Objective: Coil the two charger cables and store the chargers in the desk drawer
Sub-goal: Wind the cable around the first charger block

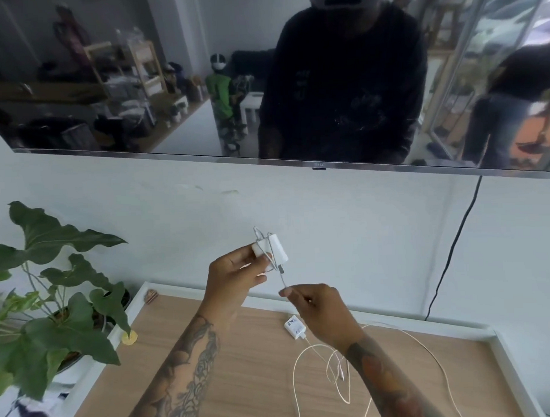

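your left hand (235,272) grips the white charger (270,252) with its thin cable (282,278) already looped around the body, held up in front of the wall, well above the surface (241,365). your right hand (317,309) pinches the cable's free tail just below the charger, fingers curled around it. the likeliest slip from here is the wraps loosening: if the pinch lets go before the tail is tucked, the loops will probably spring off the smooth body. pulling the tail too tight could strain the cable where it leaves the plug. the second charger (294,326) lies on the wood surface under your right wrist, its long cable (428,352) sprawled loose in wide loops to the right, not yet coiled; a sleeve or wrist could drag it. no drawer is in view. the surface has a white raised rim, a leafy potted plant (52,297) stands at the left, and a wall-mounted tv (169,87) hangs above, a black cord (456,248) running down from it.
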